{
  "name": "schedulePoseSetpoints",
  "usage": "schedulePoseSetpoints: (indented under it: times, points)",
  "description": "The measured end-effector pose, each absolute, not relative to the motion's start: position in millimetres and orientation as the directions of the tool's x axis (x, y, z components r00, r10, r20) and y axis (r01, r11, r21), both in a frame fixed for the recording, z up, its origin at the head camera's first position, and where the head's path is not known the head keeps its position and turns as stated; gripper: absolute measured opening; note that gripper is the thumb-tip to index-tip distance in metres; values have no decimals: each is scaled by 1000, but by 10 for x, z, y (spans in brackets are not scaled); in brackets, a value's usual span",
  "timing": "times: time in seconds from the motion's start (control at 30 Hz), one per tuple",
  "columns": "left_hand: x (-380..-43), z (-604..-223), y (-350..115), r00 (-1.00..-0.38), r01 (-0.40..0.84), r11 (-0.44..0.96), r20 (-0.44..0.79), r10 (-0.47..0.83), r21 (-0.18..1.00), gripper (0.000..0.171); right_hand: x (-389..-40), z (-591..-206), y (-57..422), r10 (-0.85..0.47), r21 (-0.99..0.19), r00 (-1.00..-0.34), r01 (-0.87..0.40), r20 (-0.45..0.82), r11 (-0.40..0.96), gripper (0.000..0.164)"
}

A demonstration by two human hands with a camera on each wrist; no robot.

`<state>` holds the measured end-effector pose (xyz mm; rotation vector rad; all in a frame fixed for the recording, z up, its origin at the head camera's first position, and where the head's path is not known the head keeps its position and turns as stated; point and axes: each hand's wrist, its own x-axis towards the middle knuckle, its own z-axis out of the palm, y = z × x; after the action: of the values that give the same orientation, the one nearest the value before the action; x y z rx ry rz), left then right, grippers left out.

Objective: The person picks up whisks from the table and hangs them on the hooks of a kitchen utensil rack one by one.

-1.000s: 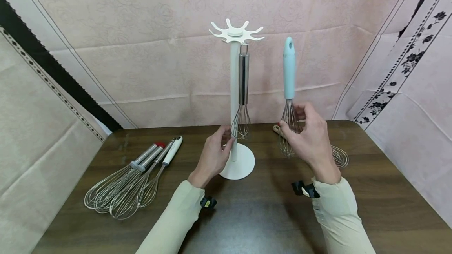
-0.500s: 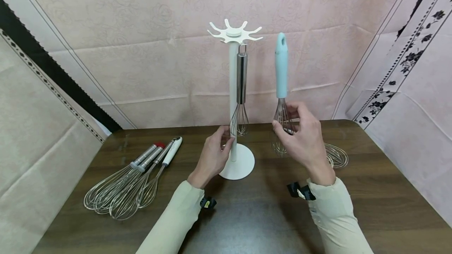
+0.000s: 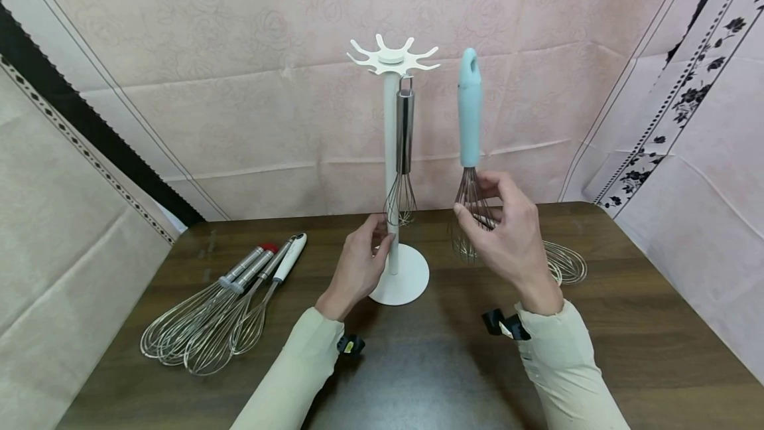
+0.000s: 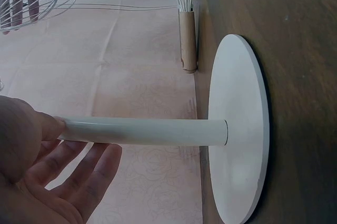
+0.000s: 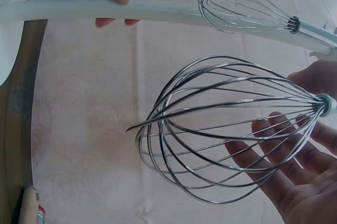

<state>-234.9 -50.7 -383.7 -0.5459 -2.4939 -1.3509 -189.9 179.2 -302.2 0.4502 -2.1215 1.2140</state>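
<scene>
Upright on the table stands a white hanging rack point(image 3: 390, 125) with a round base and a ring of curved hooks on top. A small steel-handled whisk point(image 3: 404, 131) hangs from one hook. My left hand point(image 3: 357, 265) holds the lower pole between thumb and fingers, above the base point(image 4: 237, 87). To the right of the rack, my right hand point(image 3: 512, 237) grips a whisk with a light blue handle point(image 3: 470, 111) by its wires, just below the handle. This whisk is held upright, handle up, apart from the rack. Its wire loops point(image 5: 210, 129) show large in the right wrist view.
Several whisks point(image 3: 203, 324) lie in a bundle on the left of the wooden table point(image 3: 418, 377). Behind my right hand lies another whisk point(image 3: 567, 263), partly hidden; its wooden handle point(image 4: 188, 39) shows in the left wrist view. Pale patterned cloth point(image 3: 268, 118) hangs behind.
My right hand has carried the blue-handled whisk left and slightly upward, closer to the rack. My left hand keeps its place on the pole. The head view has shifted slightly.
</scene>
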Motion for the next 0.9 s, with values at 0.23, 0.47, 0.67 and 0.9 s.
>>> schedulePoseSetpoints:
  times: [0.23, 0.47, 0.67, 0.9]
  points:
    - [-2349, -3840, -502, -898, 438, 505, 390, 206, 743, 29, -1889, -3025, 1774, -17, -596, -705, -612, 709, 519, 44]
    - [-2354, -3848, -499, -897, 438, 513, 395, 198, 738, 28, -1889, -3024, 1764, -50, -568, -670, -664, 741, 487, 46]
    - [-2359, -3849, -502, -902, 429, 503, 382, 199, 750, 27, -1905, -3030, 1753, -70, -542, -646, -691, 760, 478, 45]
    - [-2360, -3851, -502, -902, 428, 508, 382, 199, 748, 27, -1913, -3031, 1751, -66, -544, -645, -690, 761, 478, 45]
